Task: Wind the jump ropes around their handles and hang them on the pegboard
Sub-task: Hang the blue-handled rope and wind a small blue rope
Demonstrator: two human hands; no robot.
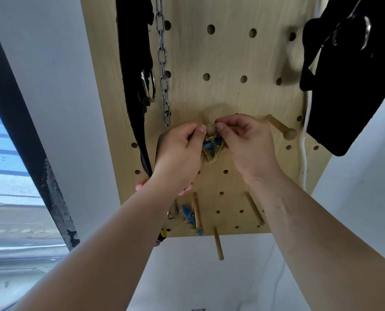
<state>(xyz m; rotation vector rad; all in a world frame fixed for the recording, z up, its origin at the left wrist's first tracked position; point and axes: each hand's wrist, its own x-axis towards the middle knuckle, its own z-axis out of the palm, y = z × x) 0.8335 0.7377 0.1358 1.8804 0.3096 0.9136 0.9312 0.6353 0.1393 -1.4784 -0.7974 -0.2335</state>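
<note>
A wooden pegboard (227, 63) fills the upper middle of the head view. A jump rope bundle (211, 151), blue handles wound in gold cord, hangs at a round-ended wooden peg (211, 130). My left hand (180, 153) pinches the gold cord just left of the peg's knob. Across the knob, my right hand (247, 144) pinches the cord too. A second wound blue and gold jump rope (190, 218) hangs lower on the board beside a peg (196, 209). Something pink (140, 187) shows behind my left wrist.
A steel chain (163, 63) and a black strap with metal rings (140, 75) hang at the left. A black padded item (353, 75) hangs at the right, with a white cable (306, 135) beside it. Bare pegs (281, 129) (254, 207) (218, 243) stick out. A window is at left.
</note>
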